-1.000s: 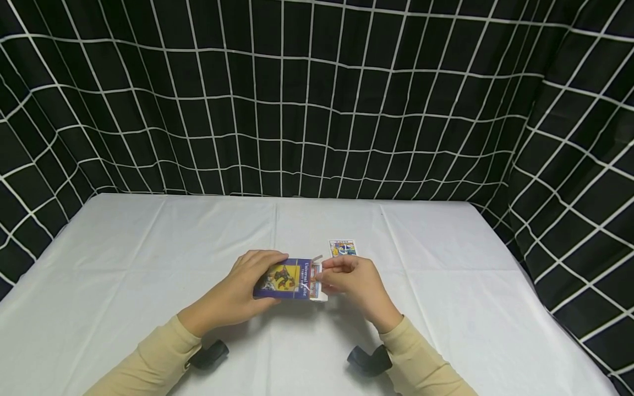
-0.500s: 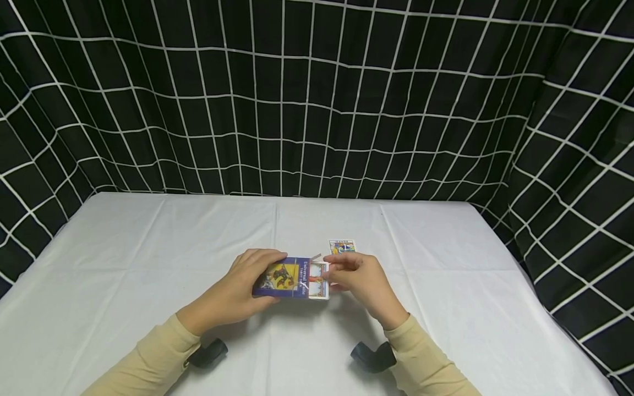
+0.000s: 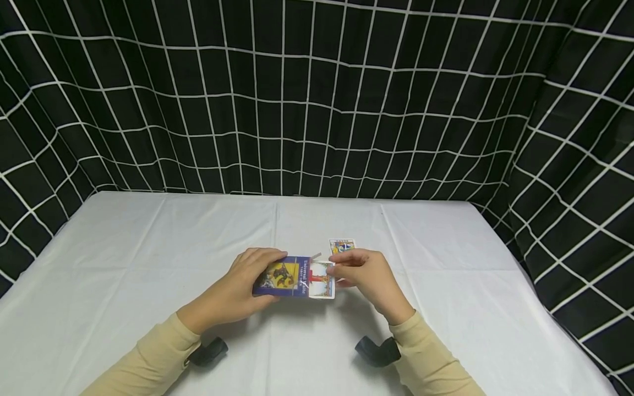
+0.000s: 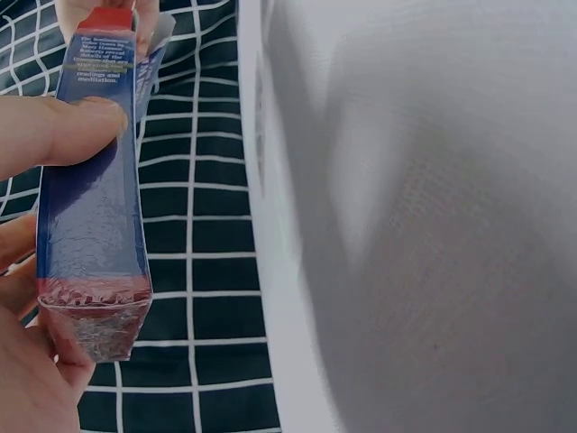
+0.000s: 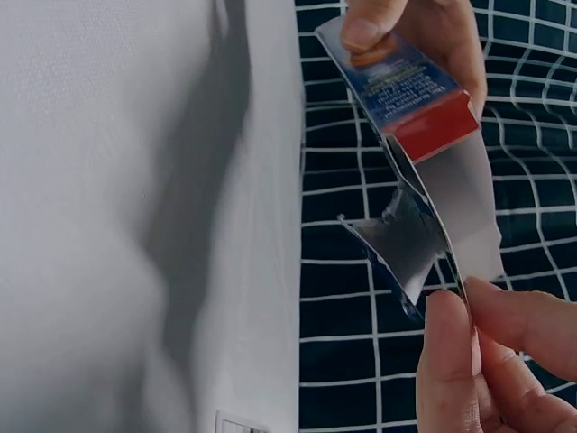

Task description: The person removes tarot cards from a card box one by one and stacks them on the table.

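In the head view, my left hand (image 3: 238,291) grips a blue tarot card box (image 3: 281,276) from its closed end, just above the white table. The left wrist view shows the thumb across the narrow blue side of the box (image 4: 90,216). A tarot card (image 3: 321,285) sticks partway out of the box's open right end. My right hand (image 3: 373,280) pinches its outer edge between thumb and fingers. In the right wrist view the card is nearly edge-on, with the box's open flaps (image 5: 469,203) around it. Whether several cards are pinched together I cannot tell.
Behind the right hand, another tarot card (image 3: 342,246) lies face up on the table, partly covered by the fingers. White cloth (image 3: 163,247) spreads over the table. Black curtains with a white grid (image 3: 297,99) stand at the back and sides.
My right hand has moved a little to the right, drawing the card farther out of the box. The left hand and the box have stayed almost still.
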Motion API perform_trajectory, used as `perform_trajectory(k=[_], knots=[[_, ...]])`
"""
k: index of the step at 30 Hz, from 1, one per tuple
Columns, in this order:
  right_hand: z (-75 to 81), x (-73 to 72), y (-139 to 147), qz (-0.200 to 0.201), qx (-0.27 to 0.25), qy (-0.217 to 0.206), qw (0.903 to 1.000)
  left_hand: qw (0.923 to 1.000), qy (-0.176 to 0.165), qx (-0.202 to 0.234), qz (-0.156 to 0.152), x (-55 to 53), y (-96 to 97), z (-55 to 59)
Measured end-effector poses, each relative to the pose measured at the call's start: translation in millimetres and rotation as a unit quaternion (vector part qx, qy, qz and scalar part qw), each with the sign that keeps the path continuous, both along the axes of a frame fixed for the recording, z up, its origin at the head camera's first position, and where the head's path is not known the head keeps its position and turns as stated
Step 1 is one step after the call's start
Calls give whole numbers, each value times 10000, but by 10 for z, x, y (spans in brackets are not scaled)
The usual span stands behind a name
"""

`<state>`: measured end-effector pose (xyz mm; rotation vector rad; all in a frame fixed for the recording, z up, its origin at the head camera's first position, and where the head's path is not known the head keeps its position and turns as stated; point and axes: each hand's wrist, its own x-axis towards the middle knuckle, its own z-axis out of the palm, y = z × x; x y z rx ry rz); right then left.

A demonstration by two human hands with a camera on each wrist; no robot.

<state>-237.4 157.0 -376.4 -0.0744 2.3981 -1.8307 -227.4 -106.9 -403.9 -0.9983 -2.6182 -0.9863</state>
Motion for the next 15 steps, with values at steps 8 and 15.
perform_trajectory(k=[8, 15], knots=[[34, -32, 82, -54, 99, 69, 9999, 9999, -83, 33, 49, -4, -17, 14], [67, -62, 143, -82, 80, 132, 9998, 9999, -16, 43, 142, -26, -35, 10]])
